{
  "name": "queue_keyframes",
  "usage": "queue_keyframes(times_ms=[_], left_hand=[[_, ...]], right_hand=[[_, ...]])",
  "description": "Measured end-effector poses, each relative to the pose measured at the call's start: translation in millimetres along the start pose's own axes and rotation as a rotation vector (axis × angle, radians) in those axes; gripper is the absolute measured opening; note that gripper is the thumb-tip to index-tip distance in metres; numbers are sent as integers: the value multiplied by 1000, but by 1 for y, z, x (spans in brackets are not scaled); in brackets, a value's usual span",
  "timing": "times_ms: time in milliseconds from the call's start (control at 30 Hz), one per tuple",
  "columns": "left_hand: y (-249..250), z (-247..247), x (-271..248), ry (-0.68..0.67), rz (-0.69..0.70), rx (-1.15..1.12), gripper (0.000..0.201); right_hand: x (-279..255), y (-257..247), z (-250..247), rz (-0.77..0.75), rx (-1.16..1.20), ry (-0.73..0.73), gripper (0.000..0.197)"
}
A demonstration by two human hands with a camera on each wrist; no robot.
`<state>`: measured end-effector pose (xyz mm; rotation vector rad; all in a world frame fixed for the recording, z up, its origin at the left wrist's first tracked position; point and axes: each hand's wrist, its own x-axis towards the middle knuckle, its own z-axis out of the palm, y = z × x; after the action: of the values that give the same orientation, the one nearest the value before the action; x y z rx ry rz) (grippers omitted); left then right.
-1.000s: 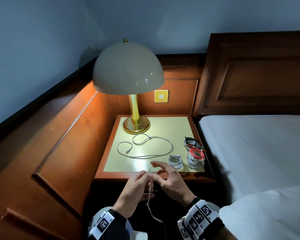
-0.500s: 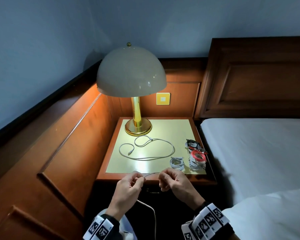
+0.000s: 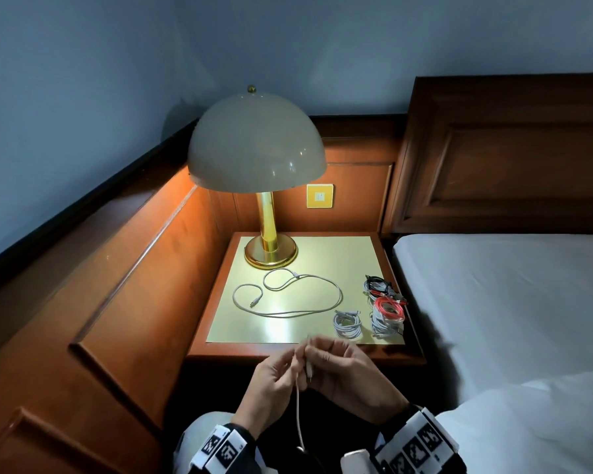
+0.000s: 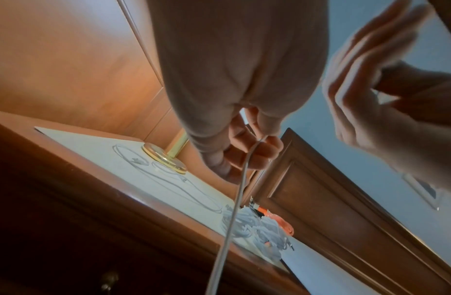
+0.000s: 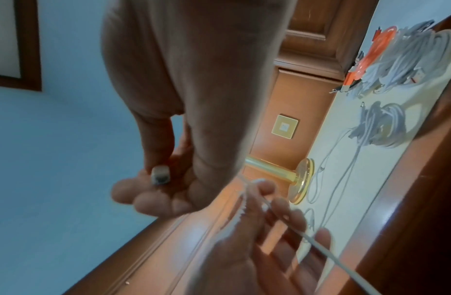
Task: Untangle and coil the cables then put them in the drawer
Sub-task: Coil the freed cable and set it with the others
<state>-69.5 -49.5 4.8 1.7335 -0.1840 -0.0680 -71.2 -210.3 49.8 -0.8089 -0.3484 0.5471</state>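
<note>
held cable (image 3: 299, 401): a thin white cable, gripped by both hands in front of the nightstand's near edge; 1 end hangs down between the wrists.
left hand (image 3: 274, 384): fingers curled around the held cable, close beside the right hand.
right hand (image 3: 343, 369): thumb and fingers pinch the cable's white plug; in the right wrist view the plug (image 5: 160, 175) sits at the fingertips.
loose cable (image 3: 290, 295): a long white cable lying uncoiled in wide loops on the nightstand, just in front of the lamp base.
coiled cables: 1 small white coil (image 3: 347, 324) near the front right of the top; beside it a pile of white, red and black coils (image 3: 384, 304) along the right edge.
nightstand (image 3: 220, 316): wooden, with a pale top panel; a round knob (image 4: 109, 279) shows on its dark front in the left wrist view.
lamp (image 3: 256, 145): lit, domed shade, brass stem and base, at the back left of the top.
bed (image 3: 510, 302): white sheet, just right of the nightstand.
</note>
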Motion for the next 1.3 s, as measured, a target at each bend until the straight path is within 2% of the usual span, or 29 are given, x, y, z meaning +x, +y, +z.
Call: queue_keyframes(times_ms=[167,267,333,433,567,667,733,867,933,1067,1300], left_hand=[[-12,9,-8,-64,-9,141,23],[-12,11,-12,-49,59,257,21],[-8,11,-11,-32,104,302,21],[-6,9,-7,8,186,420,20],[-3,2,0,44,264,488,19],[2,0,2,14,318,520,19],[4,-2,3,8,348,524,19],[3,-7,10,-3,367,502,15],[3,-9,13,-20,359,466,11],[4,-12,18,-60,275,353,11],[12,-12,20,-98,154,146,7]], right_hand=[[15,-11,-9,-282,-184,312,20],[24,-8,-27,-395,-452,434,23],[26,-3,-39,-423,-708,457,22],[24,6,-53,-486,-1124,402,14],[19,13,-67,-410,-1293,311,13],[13,18,-72,-270,-1264,236,14],[9,20,-71,-151,-1164,252,15],[1,17,-61,39,-783,230,28],[-1,15,-56,102,-562,217,27],[-3,13,-50,181,-286,234,17],[-9,8,-42,237,-220,124,18]])
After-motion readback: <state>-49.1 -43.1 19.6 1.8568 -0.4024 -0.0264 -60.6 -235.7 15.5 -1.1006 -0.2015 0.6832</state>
